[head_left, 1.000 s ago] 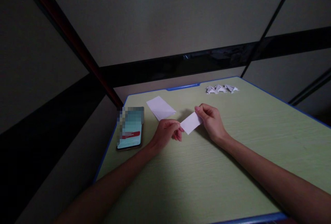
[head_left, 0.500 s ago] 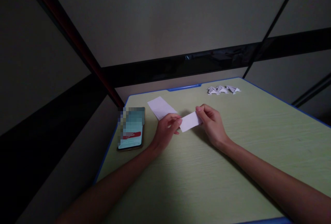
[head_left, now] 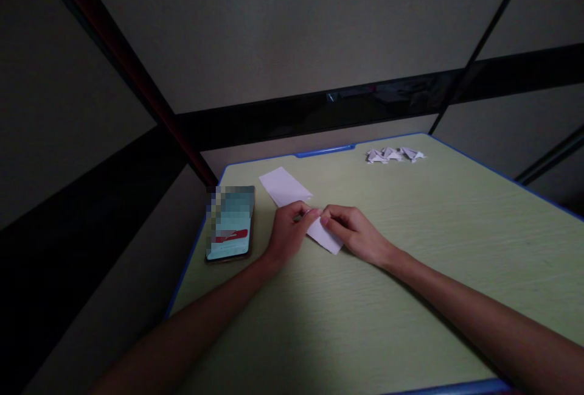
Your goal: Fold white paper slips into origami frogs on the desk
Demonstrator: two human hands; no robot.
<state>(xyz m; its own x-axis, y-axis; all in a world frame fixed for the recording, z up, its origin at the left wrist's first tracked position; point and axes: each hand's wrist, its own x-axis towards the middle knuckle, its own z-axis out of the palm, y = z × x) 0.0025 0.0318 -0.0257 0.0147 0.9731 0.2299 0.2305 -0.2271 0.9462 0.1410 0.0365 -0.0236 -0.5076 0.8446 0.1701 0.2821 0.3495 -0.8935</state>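
A small white piece of paper [head_left: 326, 238] is pinched between my two hands, low over the middle of the table. My left hand [head_left: 288, 229] grips its upper left side with thumb and fingers. My right hand [head_left: 356, 232] closes on its upper right part, the thumb close to the left thumb. The paper's top edge is hidden behind my fingers. Just beyond my left hand lies a larger white sheet of paper [head_left: 283, 186], flat on the tabletop.
A phone [head_left: 230, 224] with a lit screen lies at the table's left edge. Three folded white paper figures [head_left: 393, 154] stand in a row at the far right. The pale green table [head_left: 433, 249] has a blue rim. Behind it rises a panelled wall [head_left: 296, 36] with a dark band.
My right hand has moved left and down toward my left hand, bringing the thumbs together. The small paper has turned, its lower corner now pointing toward me.
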